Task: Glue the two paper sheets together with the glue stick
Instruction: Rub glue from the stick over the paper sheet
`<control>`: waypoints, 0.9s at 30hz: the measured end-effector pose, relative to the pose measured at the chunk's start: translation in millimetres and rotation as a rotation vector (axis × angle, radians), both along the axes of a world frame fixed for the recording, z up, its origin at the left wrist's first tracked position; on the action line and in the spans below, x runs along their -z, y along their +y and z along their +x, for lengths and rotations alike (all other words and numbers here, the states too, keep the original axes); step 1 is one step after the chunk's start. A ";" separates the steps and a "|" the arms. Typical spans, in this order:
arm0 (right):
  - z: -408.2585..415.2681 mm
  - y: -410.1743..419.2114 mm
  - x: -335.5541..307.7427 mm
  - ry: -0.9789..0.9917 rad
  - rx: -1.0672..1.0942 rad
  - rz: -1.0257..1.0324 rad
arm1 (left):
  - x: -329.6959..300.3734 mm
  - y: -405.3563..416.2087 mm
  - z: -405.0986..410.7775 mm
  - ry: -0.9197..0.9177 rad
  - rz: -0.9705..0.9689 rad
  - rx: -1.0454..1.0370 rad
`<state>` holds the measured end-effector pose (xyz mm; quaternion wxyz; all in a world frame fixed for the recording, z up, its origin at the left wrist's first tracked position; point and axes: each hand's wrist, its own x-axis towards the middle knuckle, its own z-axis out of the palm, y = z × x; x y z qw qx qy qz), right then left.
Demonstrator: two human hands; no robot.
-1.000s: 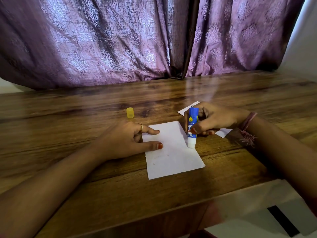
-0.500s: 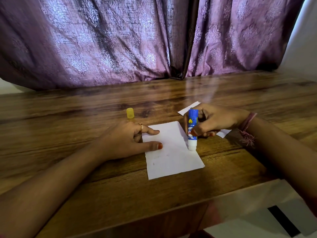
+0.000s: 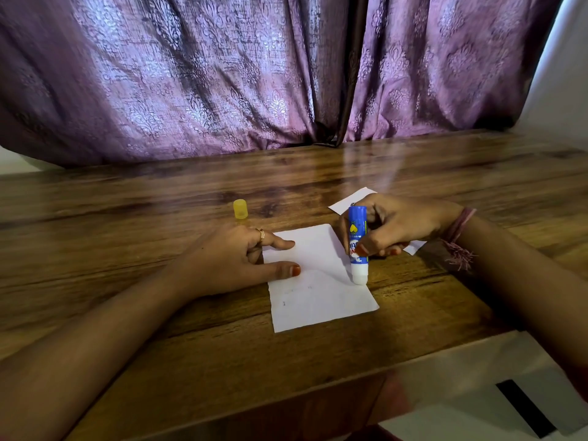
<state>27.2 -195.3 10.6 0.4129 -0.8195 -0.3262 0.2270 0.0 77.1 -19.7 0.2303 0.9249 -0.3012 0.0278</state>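
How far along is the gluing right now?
Done: the cap is off, standing on the table. In hand: left hand pins the sheet; right hand presses the glue stick at its right edge. Left: adding the second sheet.

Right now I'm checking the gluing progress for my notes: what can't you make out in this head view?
- Second white paper sheet: mostly hidden under the right hand.
- Blue glue stick label: partly covered by fingers, too small to read.
- Glue on the near white paper sheet: no visible trace.
- Faint marks on that sheet: too small.
- Yellow cap: base hidden by the left hand.
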 end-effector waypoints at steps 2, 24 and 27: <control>-1.2 0.5 -0.7 0.006 0.003 -0.009 | -0.1 0.0 0.3 -0.002 -0.001 0.004; -64.7 -18.9 24.7 -0.038 0.482 0.410 | -1.8 -3.1 -1.8 0.011 0.018 -0.011; -67.2 -14.3 21.7 -0.059 0.498 0.368 | -2.1 -2.9 -1.7 0.007 0.012 -0.011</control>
